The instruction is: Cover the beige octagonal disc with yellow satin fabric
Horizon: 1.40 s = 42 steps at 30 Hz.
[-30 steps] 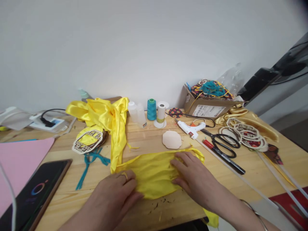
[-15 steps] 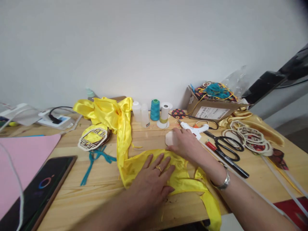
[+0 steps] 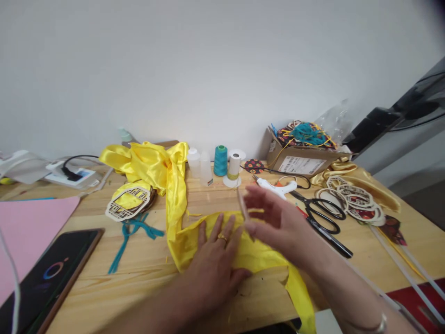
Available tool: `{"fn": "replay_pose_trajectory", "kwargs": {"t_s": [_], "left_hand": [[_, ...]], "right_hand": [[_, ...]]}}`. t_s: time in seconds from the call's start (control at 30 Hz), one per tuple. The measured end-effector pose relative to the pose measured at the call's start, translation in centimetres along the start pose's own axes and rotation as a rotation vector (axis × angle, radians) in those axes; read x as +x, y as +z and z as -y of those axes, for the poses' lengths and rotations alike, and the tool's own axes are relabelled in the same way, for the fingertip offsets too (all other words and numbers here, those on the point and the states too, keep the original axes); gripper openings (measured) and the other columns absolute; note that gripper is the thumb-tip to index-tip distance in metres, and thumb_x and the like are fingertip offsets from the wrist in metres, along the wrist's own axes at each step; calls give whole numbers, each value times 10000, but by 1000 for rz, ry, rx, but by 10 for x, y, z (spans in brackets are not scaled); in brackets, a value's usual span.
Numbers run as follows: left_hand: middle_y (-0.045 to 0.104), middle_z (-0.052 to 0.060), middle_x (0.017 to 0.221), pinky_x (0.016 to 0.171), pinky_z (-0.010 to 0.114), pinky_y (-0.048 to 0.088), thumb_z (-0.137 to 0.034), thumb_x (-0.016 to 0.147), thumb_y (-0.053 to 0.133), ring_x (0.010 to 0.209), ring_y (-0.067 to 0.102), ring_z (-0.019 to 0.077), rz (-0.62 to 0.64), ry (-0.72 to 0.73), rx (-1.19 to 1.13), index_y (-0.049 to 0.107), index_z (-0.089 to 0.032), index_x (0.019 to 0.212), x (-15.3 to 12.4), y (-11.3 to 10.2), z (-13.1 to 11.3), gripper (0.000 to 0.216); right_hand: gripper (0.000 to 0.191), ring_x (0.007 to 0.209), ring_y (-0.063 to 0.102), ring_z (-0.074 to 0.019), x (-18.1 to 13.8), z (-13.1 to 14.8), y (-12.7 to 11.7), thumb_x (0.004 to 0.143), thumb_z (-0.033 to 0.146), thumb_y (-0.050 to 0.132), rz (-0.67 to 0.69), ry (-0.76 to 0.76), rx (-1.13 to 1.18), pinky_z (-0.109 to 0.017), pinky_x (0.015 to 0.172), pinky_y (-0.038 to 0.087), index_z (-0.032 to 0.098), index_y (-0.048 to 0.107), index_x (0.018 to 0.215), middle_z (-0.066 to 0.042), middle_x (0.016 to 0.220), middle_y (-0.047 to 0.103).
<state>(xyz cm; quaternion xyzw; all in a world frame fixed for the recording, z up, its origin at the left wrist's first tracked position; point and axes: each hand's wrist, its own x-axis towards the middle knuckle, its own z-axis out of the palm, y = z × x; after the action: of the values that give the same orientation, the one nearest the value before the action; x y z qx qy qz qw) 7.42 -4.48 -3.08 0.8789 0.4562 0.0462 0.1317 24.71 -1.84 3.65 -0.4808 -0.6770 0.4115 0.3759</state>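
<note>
While pinning yellow satin with left hand spread wide, now holds pale plaque, lifted off desk, in fingers of right hand, engaging both pieces.

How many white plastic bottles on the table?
2. The left bottle stands just right of the bunched yellow satin; the right bottle is next to it, left of the teal thread cone. More may be hidden behind the satin.

A craft workspace, shown by the glue gun, scissors, thread spool and yellow satin.
</note>
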Motion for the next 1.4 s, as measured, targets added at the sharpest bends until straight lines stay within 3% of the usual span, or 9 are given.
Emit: {"fn": "replay_pose_trajectory", "kwargs": {"t_s": [0.07, 0.17, 0.33, 0.53, 0.63, 0.77, 0.87, 1.13, 1.4], "left_hand": [[333, 174, 1470, 1051, 650, 212, -495, 841, 460, 1374, 175, 373, -56, -31, 49, 352, -137, 1389, -9, -1, 2, 663], [369, 171, 1451, 1066, 586, 256, -445, 862, 448, 1364, 241, 338, -202, -44, 184, 420, -113, 1346, -26, 3, 12, 588], [421, 189, 1411, 998, 601, 340, -505, 852, 430, 1306, 357, 370, -208, -81, 280, 448, -94, 1327, -42, 17, 30, 629], [407, 193, 1421, 994, 595, 347, -509, 847, 442, 1317, 341, 364, -205, -94, 270, 404, -115, 1354, -48, 16, 41, 644], [406, 195, 1424, 1009, 584, 348, -472, 843, 471, 1327, 328, 348, -232, -64, 258, 366, -117, 1366, -48, 9, 42, 640], [430, 183, 1414, 994, 547, 402, -353, 869, 466, 1332, 326, 318, -297, -2, 241, 307, -112, 1380, -40, 2, 33, 587], [480, 139, 1387, 984, 503, 438, -261, 885, 440, 1319, 359, 281, -283, 36, 201, 298, -140, 1383, -30, 4, 22, 532], [440, 161, 1411, 1015, 503, 407, -326, 867, 482, 1326, 339, 297, -213, 10, 134, 358, -122, 1370, -16, 21, 18, 558], [465, 161, 1389, 988, 498, 435, -357, 854, 494, 1297, 394, 292, -200, 64, 236, 353, -108, 1366, -22, 18, 29, 586]], "right_hand": [[539, 1041, 566, -225, -17, -7, 13, 740, 340, 638, -2, 61, -120, -402, 872, 494, 208, 443, 1225, -102, 1202, 547], [579, 1128, 493, -279, -34, -27, 28, 694, 248, 658, -39, 11, -407, -487, 950, 434, 175, 434, 1223, -136, 1229, 515], [525, 1141, 454, -310, -38, -52, 38, 698, 196, 616, -39, -73, -617, -525, 992, 385, 89, 454, 1186, -177, 1195, 521], [561, 1163, 441, -314, -30, -55, 42, 705, 232, 642, -4, -93, -630, -525, 1016, 358, 90, 449, 1212, -171, 1212, 526], [617, 1219, 401, -322, -30, -52, 29, 740, 341, 658, -104, -93, -613, -541, 1007, 362, 130, 410, 1264, -172, 1290, 481], [305, 1045, 523, -263, -45, -52, 5, 854, 284, 544, -281, -106, -598, -468, 891, 461, 168, 501, 1133, -132, 1105, 581], [160, 947, 521, -249, -62, -57, -1, 860, 186, 523, -242, -152, -642, -439, 804, 485, 164, 553, 1015, -121, 1000, 579], [249, 965, 472, -257, -77, -66, 0, 836, 78, 516, -80, -127, -687, -469, 830, 468, 180, 570, 1057, -100, 1010, 567], [199, 917, 494, -252, -80, -70, -3, 830, 79, 517, -63, -126, -670, -456, 786, 487, 170, 598, 987, -102, 967, 577]]}}
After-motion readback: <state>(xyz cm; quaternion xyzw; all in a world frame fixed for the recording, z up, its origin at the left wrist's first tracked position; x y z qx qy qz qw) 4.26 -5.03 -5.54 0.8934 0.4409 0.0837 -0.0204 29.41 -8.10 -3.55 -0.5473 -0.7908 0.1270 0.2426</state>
